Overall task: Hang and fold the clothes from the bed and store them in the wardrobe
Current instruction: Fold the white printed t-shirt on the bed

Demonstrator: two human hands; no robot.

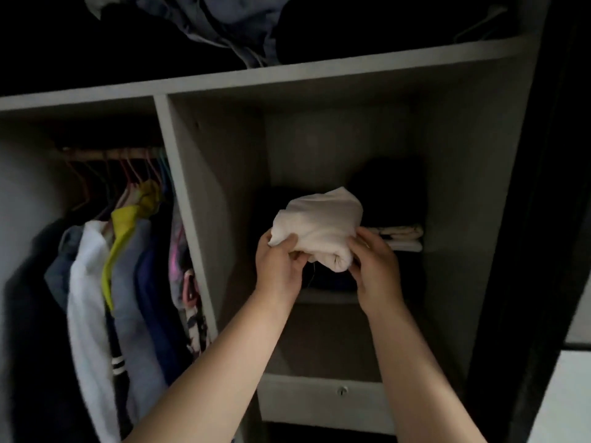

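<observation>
Both hands hold a folded white garment up in front of the right-hand compartment of the wardrobe, just above the shelf where dark folded clothes already lie. The left hand grips the bundle's left edge with fingers curled under it and the thumb on top. The right hand pinches the rolled lower-right end between thumb and fingertips.

The garment looks like soft, light knit cloth, folded loosely with a rolled end towards the camera. It has no stiffness of its own: it sags between the two grips and would likely open out if one hand let go early. It is not slippery and not fragile, so a firm squeeze does no harm. The best hold, I judge, is from beneath, with fingers spread under the fold and thumbs clamping the loose layers from above, so the bundle slides flat onto the pile and keeps its shape.

Behind it, to the right, a folded white patterned piece sits under a dark stack. In the left compartment, clothes hang from a rail, among them a white top and a yellow-green one. Crumpled grey-blue cloth lies on the top shelf.
</observation>
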